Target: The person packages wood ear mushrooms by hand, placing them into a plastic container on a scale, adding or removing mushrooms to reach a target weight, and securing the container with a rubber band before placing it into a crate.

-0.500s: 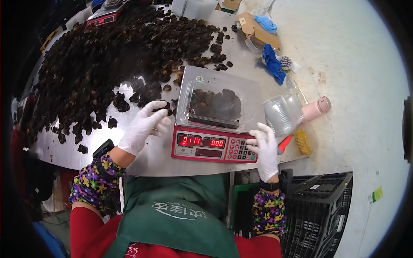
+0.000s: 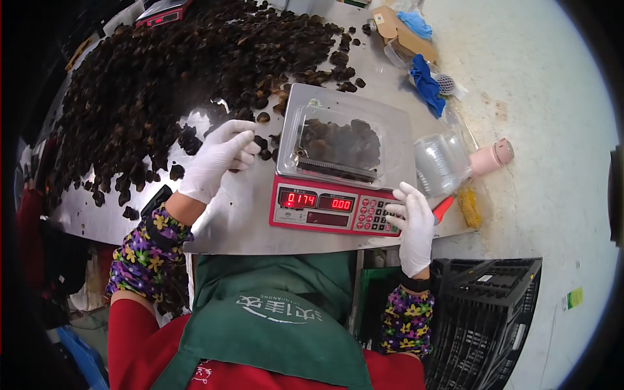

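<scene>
White-gloved right hand (image 2: 413,224) hangs loose, empty, by the red digital scale (image 2: 328,220), where an accidental nudge could misweigh the plastic clamshell (image 2: 335,168); left hand (image 2: 222,157) curls, contents unclear.

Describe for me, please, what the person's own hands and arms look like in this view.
The left hand and right hand wear white gloves. Floral sleeve covers, purple with yellow flowers and touches of green, wrap both forearms. A dark band circles the right wrist. Red sleeves show higher up.
</scene>
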Tool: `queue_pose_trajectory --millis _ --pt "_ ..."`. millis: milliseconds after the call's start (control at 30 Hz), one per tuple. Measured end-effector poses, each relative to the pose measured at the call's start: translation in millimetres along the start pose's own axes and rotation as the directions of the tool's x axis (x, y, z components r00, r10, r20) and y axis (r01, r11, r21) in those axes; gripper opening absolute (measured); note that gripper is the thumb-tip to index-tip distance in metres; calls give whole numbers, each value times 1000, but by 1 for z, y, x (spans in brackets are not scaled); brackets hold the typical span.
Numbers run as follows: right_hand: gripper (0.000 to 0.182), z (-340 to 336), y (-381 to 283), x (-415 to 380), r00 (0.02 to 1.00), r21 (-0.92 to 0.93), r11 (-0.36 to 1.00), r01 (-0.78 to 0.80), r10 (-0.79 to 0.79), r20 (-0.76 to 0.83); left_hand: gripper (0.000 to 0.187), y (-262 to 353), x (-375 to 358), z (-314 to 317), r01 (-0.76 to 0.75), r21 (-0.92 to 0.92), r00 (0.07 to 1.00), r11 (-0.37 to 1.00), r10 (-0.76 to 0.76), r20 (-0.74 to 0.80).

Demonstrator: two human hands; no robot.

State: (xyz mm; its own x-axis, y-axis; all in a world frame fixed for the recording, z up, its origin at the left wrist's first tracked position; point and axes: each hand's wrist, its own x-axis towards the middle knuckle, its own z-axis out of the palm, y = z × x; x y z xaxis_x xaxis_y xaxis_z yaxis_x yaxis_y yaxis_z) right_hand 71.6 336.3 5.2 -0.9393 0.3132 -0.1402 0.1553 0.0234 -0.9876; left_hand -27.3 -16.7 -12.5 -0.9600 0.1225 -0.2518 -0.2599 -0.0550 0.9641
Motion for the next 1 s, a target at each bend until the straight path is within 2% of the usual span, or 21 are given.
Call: queue_pose_trajectory --millis 67,133,200,233,267,333,367,400,433,467,533,600,633,667,700,733,800,867,900,933,1000 --pt "35 19 -13 2 1000 -30 999 -28 28 -10 36 12 2 23 19 20 1000 1000 -20 14" --pt "40 26 1 11 993 -9 1000 -6 7 121 49 21 -3 41 -47 131 992 990 31 121" --pt "51 47 -8 8 995 -278 959 63 -39 91 45 16 0 54 -55 199 975 978 11 220" --pt "54 52 1 5 986 -105 982 157 -150 66 42 20 -10 64 -39 113 976 993 14 216" --pt "63 56 6 1 981 110 977 180 -186 48 40 5 -9 60 -64 76 973 995 46 224" --pt "73 56 7 -10 921 423 823 379 -380 -86 43 1 -31 83 -166 -69 952 984 178 249" --pt "76 50 -7 -20 896 410 798 442 -415 -159 47 -2 -37 89 -155 -72 939 985 170 300" --pt "80 38 -23 -33 866 374 781 500 -461 -197 52 9 -71 124 -163 -184 952 969 203 229" --pt "80 23 -34 -39 792 317 725 611 -558 -250 55 4 -74 124 -153 -176 903 973 210 376" --pt "81 9 -63 -64 833 432 713 552 -481 -272 59 -2 -76 124 -149 -154 832 977 208 514" --pt "74 -30 -90 -92 627 100 649 754 -666 -404 57 23 -107 142 -263 -135 751 955 291 593" --pt "71 -87 -124 -140 578 -401 695 597 -719 -385 44 20 -102 129 -304 -109 702 947 300 646" --pt "60 -92 -144 -163 536 -234 769 595 -597 -597 44 22 -100 124 -307 -112 700 945 304 647" --pt "51 -136 -139 -182 408 -892 445 85 -832 -376 38 24 -98 119 -296 -96 712 950 287 641" --pt "42 -144 -158 -200 486 -245 808 536 -533 -693 33 25 -96 113 -284 -79 728 955 269 631" --pt "41 -169 -165 -217 419 -442 787 430 -608 -674 33 23 -91 107 -291 -83 733 953 278 621" --pt "39 -213 -170 -231 280 -385 796 467 -546 -789 26 13 -80 96 -248 -45 797 968 230 559" --pt "39 -284 -153 -252 343 -305 907 289 -395 -852 21 9 -79 89 -236 -66 810 970 234 538" --pt "37 -316 -142 -255 425 -212 944 252 -304 -853 21 6 -77 86 -239 -61 817 969 235 526" --pt "33 -314 -140 -253 503 -30 970 240 -150 -851 20 4 -76 82 -242 -56 824 969 235 516" --pt "38 -307 -142 -268 675 -15 985 -171 106 -730 19 -2 -72 73 -224 -46 830 973 215 514"
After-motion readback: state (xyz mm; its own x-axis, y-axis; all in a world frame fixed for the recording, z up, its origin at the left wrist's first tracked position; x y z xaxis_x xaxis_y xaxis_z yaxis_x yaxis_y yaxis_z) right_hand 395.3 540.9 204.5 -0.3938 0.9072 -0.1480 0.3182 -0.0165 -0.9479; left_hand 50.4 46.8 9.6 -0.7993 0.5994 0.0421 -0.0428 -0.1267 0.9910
